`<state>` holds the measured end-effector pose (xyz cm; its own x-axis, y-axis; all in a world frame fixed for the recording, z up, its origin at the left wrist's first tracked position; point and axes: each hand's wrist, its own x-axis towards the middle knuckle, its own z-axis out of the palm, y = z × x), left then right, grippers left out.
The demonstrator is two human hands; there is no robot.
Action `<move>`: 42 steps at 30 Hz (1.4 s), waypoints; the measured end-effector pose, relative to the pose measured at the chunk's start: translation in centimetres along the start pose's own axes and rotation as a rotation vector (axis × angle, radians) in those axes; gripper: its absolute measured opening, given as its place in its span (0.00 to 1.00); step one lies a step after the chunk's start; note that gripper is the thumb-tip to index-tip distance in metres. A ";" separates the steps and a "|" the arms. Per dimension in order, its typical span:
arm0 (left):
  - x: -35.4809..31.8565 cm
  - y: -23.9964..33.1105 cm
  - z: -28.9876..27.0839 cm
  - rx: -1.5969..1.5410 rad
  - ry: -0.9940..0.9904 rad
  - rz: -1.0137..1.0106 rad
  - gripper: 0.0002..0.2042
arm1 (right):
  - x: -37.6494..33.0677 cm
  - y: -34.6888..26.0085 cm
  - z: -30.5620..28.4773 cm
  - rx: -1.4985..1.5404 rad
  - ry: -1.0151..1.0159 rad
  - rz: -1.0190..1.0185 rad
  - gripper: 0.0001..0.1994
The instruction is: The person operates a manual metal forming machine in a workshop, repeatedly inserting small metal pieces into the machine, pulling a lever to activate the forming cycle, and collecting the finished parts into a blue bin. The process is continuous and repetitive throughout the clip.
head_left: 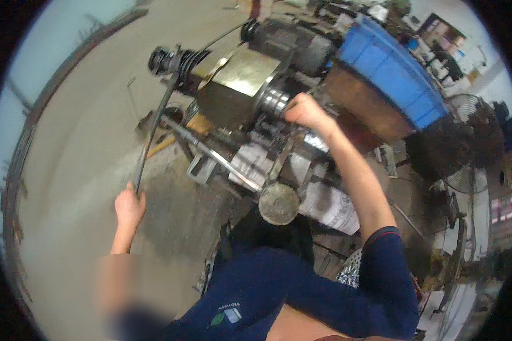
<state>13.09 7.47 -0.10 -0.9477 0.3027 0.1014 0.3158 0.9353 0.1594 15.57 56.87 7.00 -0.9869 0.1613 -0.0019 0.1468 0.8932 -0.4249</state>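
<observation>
My left hand (129,207) is wrapped round the lower end of a long dark metal lever (153,128). From there the lever slopes up to the left end of a small lathe-like machine with a boxy metal headstock (236,77). A black ribbed fitting (170,60) sticks out of that end. At the opposite side of the headstock is a shiny ringed spindle nose (275,101). My right hand (309,111) is closed right beside this spindle nose, its fingertips turned to it. Whatever those fingers pinch is hidden.
A bright steel rod (213,153) slants below the headstock towards a round metal disc (279,203) near my lap. Printed paper (330,207) lies around the machine bed. Behind stand an electric motor (293,48) and a blue plastic bin (389,68); a caged fan (463,142) is at right.
</observation>
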 end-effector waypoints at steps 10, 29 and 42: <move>1.8 -0.7 -0.4 0.136 -0.020 0.008 0.11 | -0.8 -1.1 -0.1 0.151 0.292 0.016 0.11; 8.9 -15.7 0.0 0.460 0.023 0.024 0.08 | 0.4 0.9 1.1 0.324 0.136 0.052 0.02; 14.5 -21.4 1.2 0.473 0.054 0.098 0.12 | 0.3 2.9 1.4 0.324 0.172 0.034 0.01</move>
<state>-7.43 -7.97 -3.26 -0.9070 0.3949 0.1462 0.3356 0.8875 -0.3158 15.56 58.89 4.49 -0.9522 0.2810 0.1196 0.1231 0.7116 -0.6917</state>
